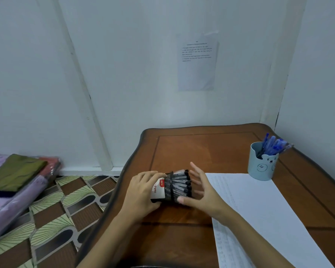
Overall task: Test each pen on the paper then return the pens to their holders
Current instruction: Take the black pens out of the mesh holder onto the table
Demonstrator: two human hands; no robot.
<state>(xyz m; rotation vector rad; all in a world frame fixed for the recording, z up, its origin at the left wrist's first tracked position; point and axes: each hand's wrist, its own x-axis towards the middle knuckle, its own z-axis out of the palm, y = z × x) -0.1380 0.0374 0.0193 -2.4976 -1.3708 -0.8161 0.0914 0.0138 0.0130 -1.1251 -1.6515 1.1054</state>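
1. A white paper [269, 219] lay on the right of the brown table [182, 149], running from the near edge toward the far right. Faint rows of marks ran down its left side, too small to read.
2. The left hand [141, 192] gripped a black mesh holder [168, 188], with the fingers curled over its top and the palm round its closed end. The holder lay tipped on its side at the middle of the table, just left of the paper, with its mouth facing right.
3. A white label [158, 188] on the holder carried a small red patch and the word "Pens"; anything more was hidden by the hand.
4. Black pens [182, 185], clear-barrelled with black caps, stuck out of the mouth in a tight bunch.
5. The right hand [203, 192] was spread, with straight fingers fanned at the cap ends and the thumb low by the holder's rim. Blur hid whether it touched the pens.
6. A pale blue cup [262, 165] with a bear face stood upright near the far right corner, at the paper's far end. Blue pens [275, 146] leaned out of it to the right.
7. Left of the table, folded cloths [14, 175] in green, lilac and orange lay stacked on a patterned floor [52, 209].
8. A printed sheet [197, 60] hung on the wall [133, 74] behind, its few lines too blurred to read.
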